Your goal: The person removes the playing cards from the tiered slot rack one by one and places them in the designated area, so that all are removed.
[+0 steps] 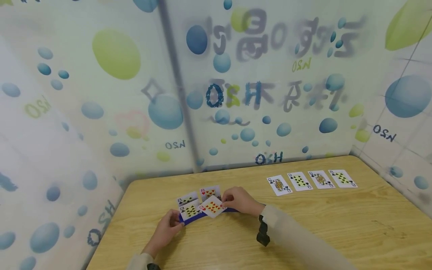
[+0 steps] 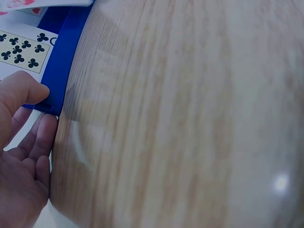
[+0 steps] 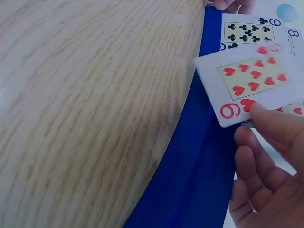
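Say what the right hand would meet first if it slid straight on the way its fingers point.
Probably the left hand. The right hand, pinching the nine of hearts, points leftward along the blue holder; depth is unclear.

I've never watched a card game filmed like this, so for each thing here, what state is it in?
Left hand: thumb pinches the rack's left end.
Right hand: pinches the nine of hearts.
Nine of hearts: face up, tilted, over the rack.
Blue rack: curved, on the table, standing cards in it.
Four cards: flat, face up, in a row.
Table: wooden, bears everything.
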`<state>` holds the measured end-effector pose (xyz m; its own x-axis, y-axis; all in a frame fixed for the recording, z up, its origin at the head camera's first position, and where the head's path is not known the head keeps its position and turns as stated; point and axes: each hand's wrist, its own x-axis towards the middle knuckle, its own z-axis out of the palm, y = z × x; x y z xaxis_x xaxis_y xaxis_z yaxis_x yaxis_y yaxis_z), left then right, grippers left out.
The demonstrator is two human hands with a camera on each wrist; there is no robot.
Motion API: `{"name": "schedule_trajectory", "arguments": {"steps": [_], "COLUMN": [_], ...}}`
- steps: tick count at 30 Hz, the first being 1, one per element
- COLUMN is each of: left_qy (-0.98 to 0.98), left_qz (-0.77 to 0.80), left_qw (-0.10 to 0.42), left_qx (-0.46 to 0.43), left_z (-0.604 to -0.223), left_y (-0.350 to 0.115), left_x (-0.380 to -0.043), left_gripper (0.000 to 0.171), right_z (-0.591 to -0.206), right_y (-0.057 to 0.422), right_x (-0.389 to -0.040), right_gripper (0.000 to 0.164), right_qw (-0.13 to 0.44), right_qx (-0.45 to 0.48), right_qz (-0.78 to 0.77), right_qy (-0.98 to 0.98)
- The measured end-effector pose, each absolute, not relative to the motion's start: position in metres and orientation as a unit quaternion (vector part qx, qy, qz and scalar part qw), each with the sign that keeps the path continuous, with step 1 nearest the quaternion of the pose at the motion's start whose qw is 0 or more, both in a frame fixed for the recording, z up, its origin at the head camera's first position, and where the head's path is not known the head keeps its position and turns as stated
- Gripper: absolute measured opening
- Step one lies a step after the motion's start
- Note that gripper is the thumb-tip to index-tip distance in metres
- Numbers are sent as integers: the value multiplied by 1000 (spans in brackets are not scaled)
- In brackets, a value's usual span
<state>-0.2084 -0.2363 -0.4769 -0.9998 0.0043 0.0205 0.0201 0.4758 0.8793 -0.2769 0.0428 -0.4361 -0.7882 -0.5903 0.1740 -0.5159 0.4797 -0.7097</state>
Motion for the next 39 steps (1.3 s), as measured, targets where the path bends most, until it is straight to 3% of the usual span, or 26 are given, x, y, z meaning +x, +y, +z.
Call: {"name": "schedule_trajectory", "arguments": {"steps": [22,39], "left_qy": [-857,-857], "left_qz": [-515,-514], "left_qw": [17,12], "left_qx": [-10,-17], "left_z": [-479,-477], "left_y": [-237,-237], "left_x": [-206,-207], "left_gripper": [26,26], "right_z": [-421,-404], "right_y": [81,159], "right_x": [-260,-238], "right_gripper": [5,4], "right_qw": [63,39], "right_qx": [-344,-321], "right_qz": [-396,-375], "right_qy": [849,869]}}
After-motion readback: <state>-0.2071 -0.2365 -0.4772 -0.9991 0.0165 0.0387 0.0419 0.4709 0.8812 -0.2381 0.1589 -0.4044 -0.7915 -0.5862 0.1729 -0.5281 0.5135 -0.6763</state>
